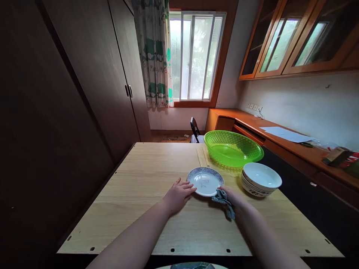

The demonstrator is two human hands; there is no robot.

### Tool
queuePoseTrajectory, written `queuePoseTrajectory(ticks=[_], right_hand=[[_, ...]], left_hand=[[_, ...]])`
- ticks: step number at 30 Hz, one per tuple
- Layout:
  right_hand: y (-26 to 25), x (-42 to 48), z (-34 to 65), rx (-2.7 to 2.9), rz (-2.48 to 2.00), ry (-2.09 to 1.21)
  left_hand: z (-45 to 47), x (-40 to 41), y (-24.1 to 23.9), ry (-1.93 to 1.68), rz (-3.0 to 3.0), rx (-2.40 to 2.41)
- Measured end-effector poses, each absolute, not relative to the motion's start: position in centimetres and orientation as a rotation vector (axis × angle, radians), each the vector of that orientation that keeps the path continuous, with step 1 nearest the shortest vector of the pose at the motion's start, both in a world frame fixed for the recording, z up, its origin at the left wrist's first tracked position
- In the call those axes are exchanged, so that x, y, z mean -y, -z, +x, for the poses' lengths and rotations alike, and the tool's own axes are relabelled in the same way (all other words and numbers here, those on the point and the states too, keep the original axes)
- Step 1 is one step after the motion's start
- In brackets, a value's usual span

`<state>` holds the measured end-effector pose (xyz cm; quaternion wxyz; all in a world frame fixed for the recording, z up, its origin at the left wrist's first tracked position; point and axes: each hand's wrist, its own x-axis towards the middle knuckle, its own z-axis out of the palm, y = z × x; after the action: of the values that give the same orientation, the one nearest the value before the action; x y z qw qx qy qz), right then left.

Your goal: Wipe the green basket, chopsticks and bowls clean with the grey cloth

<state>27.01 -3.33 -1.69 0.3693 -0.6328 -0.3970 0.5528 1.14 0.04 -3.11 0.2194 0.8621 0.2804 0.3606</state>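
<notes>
A white plate with a blue-grey patterned rim lies face up on the light wooden table. My left hand is at its left edge, fingers stretched out and touching the rim. At the plate's lower right, my right hand grips a grey-blue cloth. Part of the cloth lies against the rim and the rest hangs down beside the hand. The right fingers are partly hidden by the cloth and the plate's edge.
Several stacked white bowls stand to the right. Behind them is a green plastic basket, with thin wooden chopsticks on its left. A dark wardrobe borders the left; a folding chair stands beyond the table.
</notes>
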Motion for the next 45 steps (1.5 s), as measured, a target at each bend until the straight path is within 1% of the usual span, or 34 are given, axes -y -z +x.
queuePoseTrajectory(ticks=[4,7,10,15,17,19,21,23,27,30,33,36,42,45], right_hand=[[2.1,3.3,29.0,0.894,-1.635,-1.503],[2.6,2.9,30.1,0.927,-1.690,-1.419],[2.8,2.1,31.0,1.013,-1.784,-1.202],[2.1,1.4,32.2,1.156,-2.093,-0.706],[1.4,1.7,32.1,1.206,-2.194,-0.596],[0.5,2.3,31.5,1.233,-2.237,-0.558],[-0.6,3.1,30.2,1.251,-2.196,-0.561],[-1.6,3.7,28.2,1.325,-2.020,-0.574],[-3.0,3.9,23.6,1.562,-1.555,-0.840],[-3.4,3.0,20.4,1.563,-1.336,-1.016],[-3.1,1.6,18.1,1.565,-1.244,-1.152],[-2.1,0.3,16.8,1.480,-1.171,-1.192],[1.0,-0.3,16.1,1.238,-1.097,-1.151],[2.1,-0.2,15.7,1.195,-1.066,-1.199]], left_hand=[[1.6,0.3,3.0,-0.733,2.528,-0.846],[1.7,0.4,2.9,-0.664,2.572,-0.924],[1.6,0.1,2.9,-0.694,2.568,-0.963],[1.3,-0.2,3.1,-0.734,2.531,-0.982],[1.2,-0.3,3.1,-0.743,2.510,-0.986],[1.2,-0.3,3.0,-0.746,2.482,-0.986],[1.1,-0.2,2.8,-0.765,2.438,-0.976],[1.0,-0.2,2.6,-0.802,2.364,-0.943],[1.0,-0.1,2.6,-0.929,2.124,-0.832],[1.1,-0.1,3.0,-1.059,1.850,-0.760],[1.2,-0.4,3.1,-1.155,1.557,-0.665],[1.0,-1.0,2.7,-1.264,1.342,-0.718],[0.5,-2.1,2.4,-1.295,1.240,-0.840],[0.4,-2.4,2.5,-1.305,1.153,-0.891]])
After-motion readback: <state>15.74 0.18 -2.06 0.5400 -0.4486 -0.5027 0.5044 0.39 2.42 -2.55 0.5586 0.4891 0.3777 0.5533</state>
